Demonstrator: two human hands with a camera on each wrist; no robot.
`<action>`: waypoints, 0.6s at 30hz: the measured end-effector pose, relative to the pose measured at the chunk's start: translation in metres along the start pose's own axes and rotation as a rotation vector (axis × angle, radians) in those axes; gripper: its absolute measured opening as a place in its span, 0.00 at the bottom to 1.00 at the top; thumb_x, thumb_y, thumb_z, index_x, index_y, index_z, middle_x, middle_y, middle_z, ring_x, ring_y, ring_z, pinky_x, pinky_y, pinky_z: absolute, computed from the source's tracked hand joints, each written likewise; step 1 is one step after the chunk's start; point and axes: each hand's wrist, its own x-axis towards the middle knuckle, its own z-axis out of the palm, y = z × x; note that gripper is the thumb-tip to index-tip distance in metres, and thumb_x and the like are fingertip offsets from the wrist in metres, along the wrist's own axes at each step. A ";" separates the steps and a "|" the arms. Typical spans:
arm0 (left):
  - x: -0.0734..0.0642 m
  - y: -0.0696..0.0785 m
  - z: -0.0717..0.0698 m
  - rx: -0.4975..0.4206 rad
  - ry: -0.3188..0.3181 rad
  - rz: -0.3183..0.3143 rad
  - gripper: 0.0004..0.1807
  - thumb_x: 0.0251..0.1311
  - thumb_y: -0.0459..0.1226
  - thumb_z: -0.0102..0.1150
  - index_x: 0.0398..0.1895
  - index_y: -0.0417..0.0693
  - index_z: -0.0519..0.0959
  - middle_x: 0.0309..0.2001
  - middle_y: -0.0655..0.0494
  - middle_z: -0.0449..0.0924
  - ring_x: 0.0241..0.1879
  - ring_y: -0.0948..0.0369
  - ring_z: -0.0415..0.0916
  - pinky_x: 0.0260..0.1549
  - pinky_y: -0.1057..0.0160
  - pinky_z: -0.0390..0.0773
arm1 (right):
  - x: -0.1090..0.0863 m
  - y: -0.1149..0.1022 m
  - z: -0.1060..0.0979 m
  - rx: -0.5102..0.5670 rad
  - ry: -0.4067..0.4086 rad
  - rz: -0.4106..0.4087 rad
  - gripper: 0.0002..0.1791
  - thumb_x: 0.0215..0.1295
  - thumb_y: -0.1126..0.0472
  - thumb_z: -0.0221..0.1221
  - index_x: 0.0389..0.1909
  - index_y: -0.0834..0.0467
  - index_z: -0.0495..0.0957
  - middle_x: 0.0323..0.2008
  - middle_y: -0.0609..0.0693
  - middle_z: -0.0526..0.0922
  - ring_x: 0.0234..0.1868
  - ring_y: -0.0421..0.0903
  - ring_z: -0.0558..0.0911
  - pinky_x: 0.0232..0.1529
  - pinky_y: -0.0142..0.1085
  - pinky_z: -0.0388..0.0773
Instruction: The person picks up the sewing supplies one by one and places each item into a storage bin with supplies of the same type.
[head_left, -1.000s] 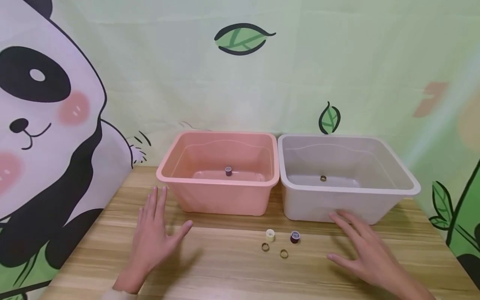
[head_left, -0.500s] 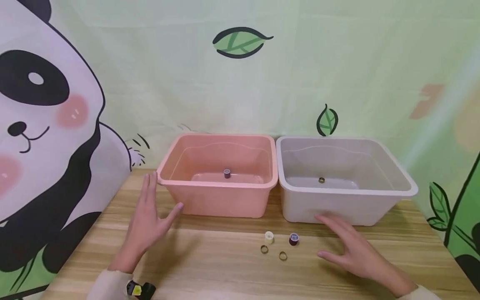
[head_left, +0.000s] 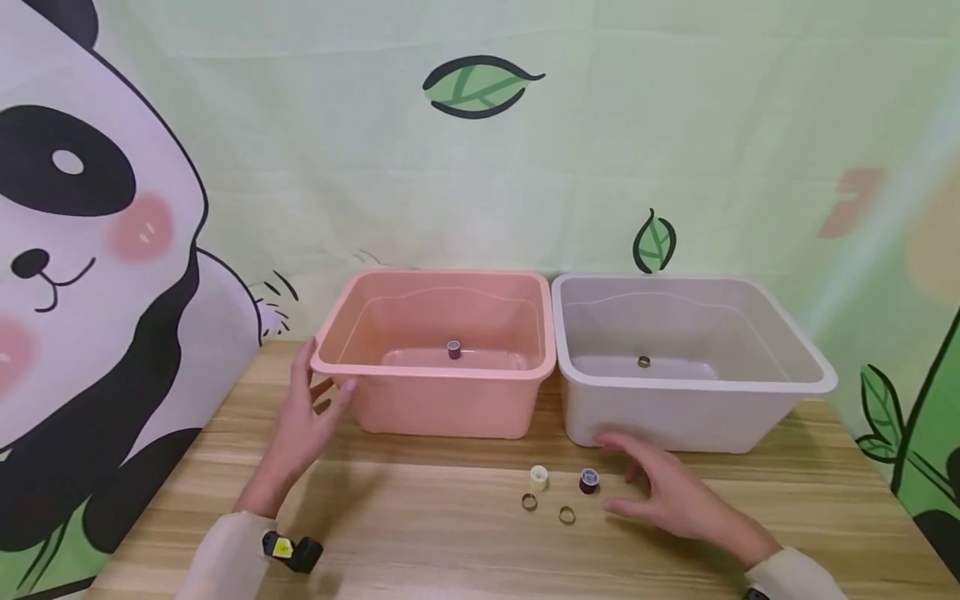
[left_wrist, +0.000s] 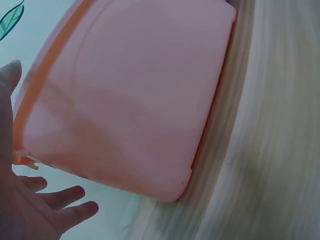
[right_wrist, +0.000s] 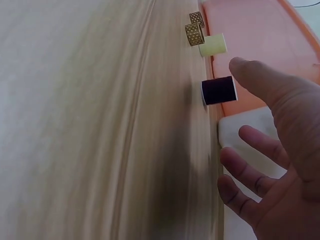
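Observation:
My left hand (head_left: 300, 425) is at the left front corner of a pink bin (head_left: 442, 407), its fingertips beside the rim and its thumb in front of the wall. In the left wrist view its fingers are spread. My right hand (head_left: 667, 492), thumb and fingers apart and holding nothing, hovers just right of a spool of dark thread (head_left: 589, 481). A spool of cream thread (head_left: 538, 477) stands left of that one. Two brass-coloured dimpled thimble rings (right_wrist: 195, 34) are on the table near the cream spool; the nearer one (head_left: 567, 515) is below the dark spool in the head view.
A light grey bin (head_left: 697, 417) stands against the pink bin's right side, with one brass ring (head_left: 643, 362) inside. Another small spool (head_left: 453, 350) stands in the pink bin. The wooden table (head_left: 450, 533) backs onto a printed cloth (head_left: 480, 192).
My right hand has moved left towards the dark spool, its fingers bending a little. My left hand has come to the pink bin's rim corner. Spools and rings stay in place.

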 end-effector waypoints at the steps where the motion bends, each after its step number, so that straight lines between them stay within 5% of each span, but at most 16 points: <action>1: 0.001 0.001 0.000 -0.020 -0.003 -0.011 0.50 0.73 0.53 0.57 0.83 0.65 0.33 0.82 0.43 0.43 0.71 0.32 0.62 0.63 0.32 0.68 | 0.001 0.000 0.001 0.009 -0.009 0.002 0.42 0.55 0.53 0.78 0.70 0.53 0.71 0.57 0.52 0.82 0.39 0.41 0.79 0.40 0.37 0.80; 18: 0.013 -0.007 0.009 -0.202 0.040 -0.008 0.41 0.78 0.50 0.49 0.83 0.59 0.39 0.79 0.43 0.54 0.70 0.40 0.66 0.60 0.45 0.75 | 0.015 0.002 0.016 0.067 -0.068 -0.011 0.25 0.53 0.64 0.77 0.51 0.56 0.79 0.44 0.40 0.82 0.35 0.41 0.79 0.37 0.33 0.79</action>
